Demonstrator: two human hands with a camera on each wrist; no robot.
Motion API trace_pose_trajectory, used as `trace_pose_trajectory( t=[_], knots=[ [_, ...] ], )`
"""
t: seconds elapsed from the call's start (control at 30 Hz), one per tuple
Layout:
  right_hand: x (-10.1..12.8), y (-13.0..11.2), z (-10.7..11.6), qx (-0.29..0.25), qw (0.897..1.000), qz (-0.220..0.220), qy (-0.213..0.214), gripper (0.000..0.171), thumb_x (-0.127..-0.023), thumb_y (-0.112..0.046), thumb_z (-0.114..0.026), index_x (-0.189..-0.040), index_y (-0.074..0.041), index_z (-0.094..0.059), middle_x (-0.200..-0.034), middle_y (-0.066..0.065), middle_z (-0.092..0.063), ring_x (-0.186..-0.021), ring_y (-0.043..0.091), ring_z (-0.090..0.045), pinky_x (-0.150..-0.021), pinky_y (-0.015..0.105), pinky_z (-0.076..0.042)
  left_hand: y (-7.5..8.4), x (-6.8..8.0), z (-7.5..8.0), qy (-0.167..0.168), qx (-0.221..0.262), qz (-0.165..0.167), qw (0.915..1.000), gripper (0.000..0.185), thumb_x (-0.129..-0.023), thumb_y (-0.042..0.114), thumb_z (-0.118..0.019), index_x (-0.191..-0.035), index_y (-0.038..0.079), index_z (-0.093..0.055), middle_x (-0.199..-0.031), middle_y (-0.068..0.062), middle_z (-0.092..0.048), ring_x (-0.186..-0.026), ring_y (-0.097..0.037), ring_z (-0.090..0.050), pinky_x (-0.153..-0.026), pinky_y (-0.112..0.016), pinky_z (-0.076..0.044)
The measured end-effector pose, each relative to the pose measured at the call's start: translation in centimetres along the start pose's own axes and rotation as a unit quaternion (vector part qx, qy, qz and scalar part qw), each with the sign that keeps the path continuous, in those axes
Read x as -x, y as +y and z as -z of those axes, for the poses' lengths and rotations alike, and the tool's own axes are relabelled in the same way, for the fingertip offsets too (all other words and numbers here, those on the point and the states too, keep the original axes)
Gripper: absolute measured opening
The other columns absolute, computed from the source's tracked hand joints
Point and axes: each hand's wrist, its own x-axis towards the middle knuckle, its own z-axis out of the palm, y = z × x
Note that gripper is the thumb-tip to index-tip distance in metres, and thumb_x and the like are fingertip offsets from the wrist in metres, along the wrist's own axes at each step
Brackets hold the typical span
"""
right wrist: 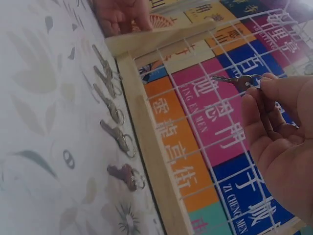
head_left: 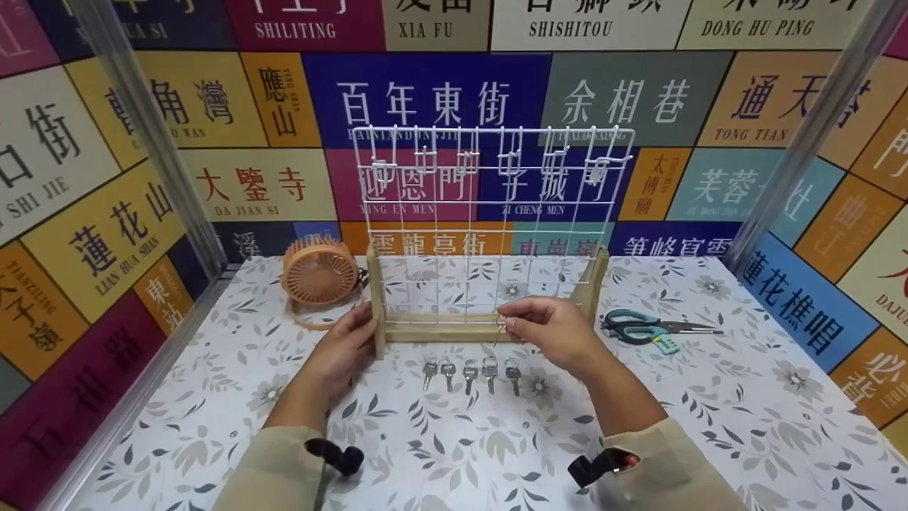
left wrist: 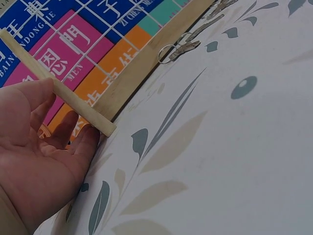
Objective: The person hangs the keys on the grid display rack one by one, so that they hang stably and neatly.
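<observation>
A white wire grid rack [head_left: 489, 202] stands upright in a wooden base [head_left: 440, 332]. My left hand [head_left: 346, 339] is at the rack's left wooden post [left wrist: 73, 100], thumb on one side and fingers curled on the other. In front of the lower grid, my right hand [head_left: 557, 330] pinches a small key [right wrist: 239, 82] by its ring between thumb and forefinger. On the table before the base, several silver keys [head_left: 469, 375] with rings lie in a row. Wire hooks [head_left: 509, 163] hang along the grid's upper part.
An orange fan [head_left: 320, 275] stands left of the rack. To the right lie pliers [head_left: 656, 328] with black and teal handles. The table [head_left: 454, 454] has a leaf-patterned cover, and sign-printed walls [head_left: 425, 92] rise behind and at both sides.
</observation>
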Motion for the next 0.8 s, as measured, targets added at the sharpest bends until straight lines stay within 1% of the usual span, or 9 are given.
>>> trace_pose_trajectory(
  t=[0.07,0.17,0.23,0.27,0.4,0.47,0.57,0.67,0.8],
  knots=[
    [0.2,-0.8,-0.1,-0.008,1.0,0.002,0.013,0.028,-0.102,-0.01,-0.072,-0.128,-0.002,-0.075,-0.121,0.013,-0.078,-0.103,0.023,-0.077,-0.091,0.029,-0.066,0.0,-0.1,-0.3,-0.001,-0.001,-0.001,1.0,0.055,-0.113,0.017,-0.053,-0.166,0.02,-0.038,-0.172,-0.006,-0.037,-0.16,-0.029,-0.038,-0.134,-0.045,-0.032],
    [0.3,-1.8,-0.5,-0.027,0.999,0.01,0.034,0.028,-0.101,-0.008,-0.073,-0.128,-0.002,-0.076,-0.122,0.014,-0.077,-0.099,0.019,-0.077,-0.09,0.028,-0.066,0.0,-0.1,-0.4,0.006,-0.002,0.006,1.0,0.053,-0.113,0.018,-0.055,-0.164,0.022,-0.042,-0.17,-0.004,-0.041,-0.16,-0.027,-0.038,-0.134,-0.044,-0.031],
    [0.2,-2.3,-0.9,-0.043,0.998,0.018,0.039,0.028,-0.101,-0.006,-0.072,-0.128,-0.001,-0.075,-0.123,0.017,-0.076,-0.097,0.016,-0.077,-0.09,0.028,-0.066,0.0,0.0,-0.4,0.008,-0.003,0.006,0.9999,0.053,-0.112,0.018,-0.055,-0.163,0.023,-0.043,-0.17,-0.003,-0.042,-0.16,-0.027,-0.039,-0.134,-0.044,-0.031],
    [0.0,-2.6,-1.2,-0.049,0.998,0.021,0.04,0.028,-0.101,-0.006,-0.072,-0.128,-0.001,-0.076,-0.123,0.017,-0.076,-0.097,0.015,-0.076,-0.09,0.027,-0.065,-0.1,0.0,-0.4,0.01,-0.004,0.007,0.9999,0.052,-0.112,0.018,-0.056,-0.163,0.023,-0.044,-0.169,-0.003,-0.042,-0.16,-0.026,-0.039,-0.134,-0.044,-0.031],
    [-0.7,-4.0,-2.1,-0.06,0.997,0.03,0.04,0.025,-0.102,-0.007,-0.071,-0.127,-0.003,-0.076,-0.119,0.012,-0.077,-0.1,0.017,-0.076,-0.092,0.028,-0.065,-0.1,0.1,-0.3,0.017,-0.004,0.008,0.9998,0.052,-0.112,0.019,-0.057,-0.162,0.024,-0.046,-0.169,-0.002,-0.043,-0.159,-0.026,-0.041,-0.134,-0.043,-0.032],
    [-1.2,-4.7,-2.5,-0.06,0.997,0.037,0.035,0.025,-0.103,-0.008,-0.071,-0.127,-0.003,-0.076,-0.119,0.007,-0.077,-0.101,0.017,-0.075,-0.093,0.028,-0.065,0.0,0.1,-0.3,0.019,-0.004,0.01,0.9998,0.052,-0.112,0.019,-0.057,-0.162,0.024,-0.046,-0.169,-0.002,-0.043,-0.159,-0.026,-0.041,-0.133,-0.043,-0.033],
    [-1.9,-6.0,-3.3,-0.063,0.996,0.052,0.03,0.025,-0.102,-0.008,-0.071,-0.126,-0.004,-0.077,-0.122,0.01,-0.077,-0.1,0.018,-0.075,-0.093,0.027,-0.064,0.1,0.2,-0.3,0.027,-0.004,0.013,0.9996,0.052,-0.111,0.018,-0.058,-0.161,0.026,-0.047,-0.168,-0.001,-0.044,-0.158,-0.025,-0.043,-0.132,-0.043,-0.035],
    [-2.6,-7.5,-4.2,-0.065,0.995,0.065,0.027,0.025,-0.101,-0.007,-0.073,-0.125,-0.004,-0.077,-0.122,0.013,-0.077,-0.099,0.019,-0.076,-0.092,0.027,-0.065,0.2,0.3,-0.3,0.027,-0.006,0.013,0.9995,0.052,-0.111,0.018,-0.057,-0.162,0.026,-0.046,-0.167,-0.001,-0.045,-0.157,-0.025,-0.044,-0.132,-0.043,-0.036],
    [-3.5,-10.0,-5.3,-0.09,0.992,0.084,0.028,0.025,-0.1,-0.005,-0.073,-0.125,-0.002,-0.077,-0.12,0.012,-0.077,-0.099,0.019,-0.076,-0.092,0.029,-0.065,0.2,0.2,-0.3,0.025,-0.007,0.009,0.9996,0.052,-0.112,0.018,-0.056,-0.162,0.024,-0.045,-0.167,-0.002,-0.045,-0.156,-0.025,-0.044,-0.132,-0.043,-0.036]
  ],
)
